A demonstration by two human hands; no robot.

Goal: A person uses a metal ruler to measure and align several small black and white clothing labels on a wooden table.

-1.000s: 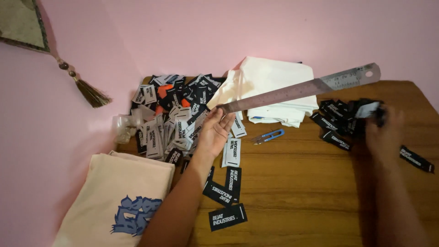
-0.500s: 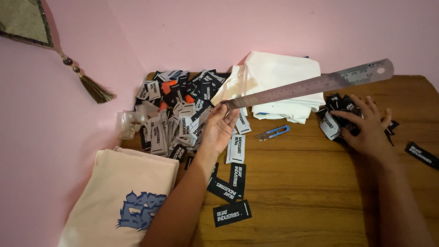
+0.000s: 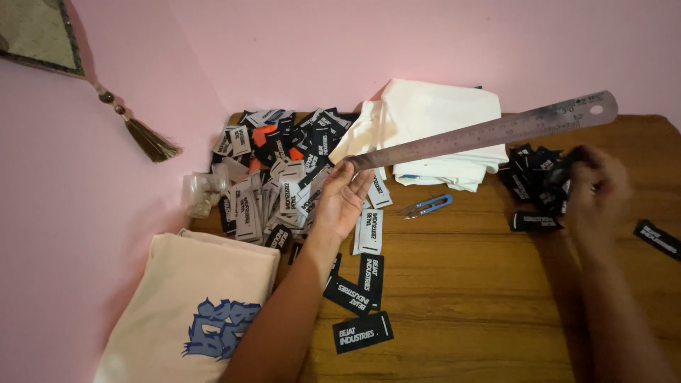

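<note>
Holding the long steel ruler (image 3: 489, 131) by one end, my left hand (image 3: 340, 198) grips while my right hand (image 3: 592, 188) clutches black woven labels (image 3: 532, 181).
I judge the raised far end may sag onto the folded white cloth (image 3: 425, 120).

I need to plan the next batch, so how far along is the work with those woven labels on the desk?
Looks done: a few black labels lie singly near the front edge. In hand: the left hand holds a long metal ruler by one end, and the right hand, blurred, is on a small pile of black labels. Left: a big mixed heap of labels at the back, unsorted.
</note>
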